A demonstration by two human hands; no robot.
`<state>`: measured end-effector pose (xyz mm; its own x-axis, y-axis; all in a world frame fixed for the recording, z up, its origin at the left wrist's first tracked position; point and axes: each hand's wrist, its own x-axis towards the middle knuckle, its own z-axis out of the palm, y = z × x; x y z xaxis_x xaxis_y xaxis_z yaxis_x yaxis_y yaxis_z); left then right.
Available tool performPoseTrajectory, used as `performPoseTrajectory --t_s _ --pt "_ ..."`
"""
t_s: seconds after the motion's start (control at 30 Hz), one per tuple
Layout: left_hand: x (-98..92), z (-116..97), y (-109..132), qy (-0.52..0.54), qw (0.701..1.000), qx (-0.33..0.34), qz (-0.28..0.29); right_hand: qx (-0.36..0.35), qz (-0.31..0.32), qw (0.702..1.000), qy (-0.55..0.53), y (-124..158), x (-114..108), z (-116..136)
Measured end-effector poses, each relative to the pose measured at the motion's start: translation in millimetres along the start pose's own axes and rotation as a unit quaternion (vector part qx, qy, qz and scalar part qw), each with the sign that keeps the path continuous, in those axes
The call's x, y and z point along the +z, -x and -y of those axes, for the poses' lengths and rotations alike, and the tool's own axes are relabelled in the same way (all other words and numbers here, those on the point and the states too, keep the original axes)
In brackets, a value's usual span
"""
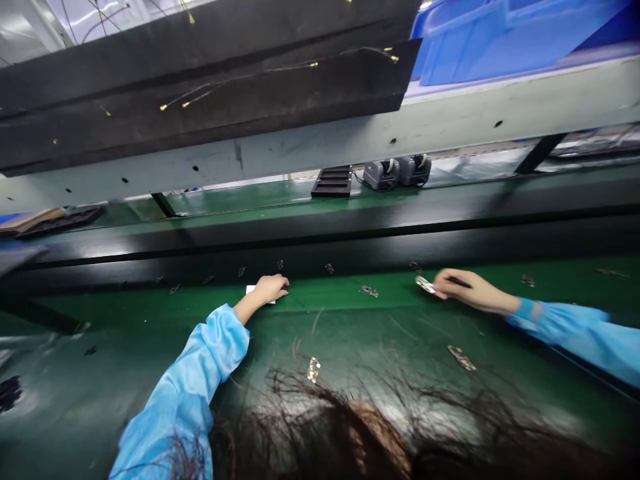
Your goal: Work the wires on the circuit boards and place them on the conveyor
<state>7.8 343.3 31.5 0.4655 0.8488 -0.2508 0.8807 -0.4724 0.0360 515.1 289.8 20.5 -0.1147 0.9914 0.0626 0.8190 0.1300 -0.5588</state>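
Right hand (470, 292): fingers closed on a small pale part (425, 285), held by one end at the fingertips, just over the green worktop (360, 333). A dark, pen-like stick (460, 282) lies along the same hand. Left hand (271, 288): palm down, fingers loosely bent, over a white piece (251, 290) — whether I grip it or only rest on it, I cannot tell.

Between my hands, one small metallic part (370, 291) lies flat. Nearer my body, two more: a shiny part (313, 369) and a longer part (461, 358), well apart. Others are strung out to either side, too small to make out.

Farther back — a black slotted tray (332, 182) beside two grey devices (397, 173). Above them, a pale shelf (310, 145), with a blue bin (480, 43) at right.
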Motion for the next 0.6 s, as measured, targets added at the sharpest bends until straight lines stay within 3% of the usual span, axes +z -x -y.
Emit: performPoseTrajectory --t_s 0.07,0.13,0.2,0.33,0.4,0.5,0.6 --pt "-2.0 6 3 -0.002 1.0 -0.004 0.005 0.022 0.017 1.0 0.001 -27 8 7" --pt "-3.9 12 6 -0.003 1.0 -0.009 0.015 0.028 0.023 0.999 0.008 -34 11 9" --pt "-5.1 16 8 -0.001 1.0 -0.012 0.024 0.013 0.043 0.999 0.009 -15 11 8" --pt "-6.6 21 14 0.0 1.0 -0.008 0.03 -0.028 0.146 0.989 0.004 59 17 4" --pt "-7.6 23 18 -0.005 1.0 -0.003 0.028 -0.041 0.168 0.985 -0.001 87 24 3" --pt "-9.4 26 23 -0.014 1.0 0.0 0.026 -0.051 0.173 0.983 -0.018 103 29 3" --pt "-11.1 31 26 -0.016 0.999 -0.006 0.036 -0.048 0.147 0.987 -0.038 104 20 7"
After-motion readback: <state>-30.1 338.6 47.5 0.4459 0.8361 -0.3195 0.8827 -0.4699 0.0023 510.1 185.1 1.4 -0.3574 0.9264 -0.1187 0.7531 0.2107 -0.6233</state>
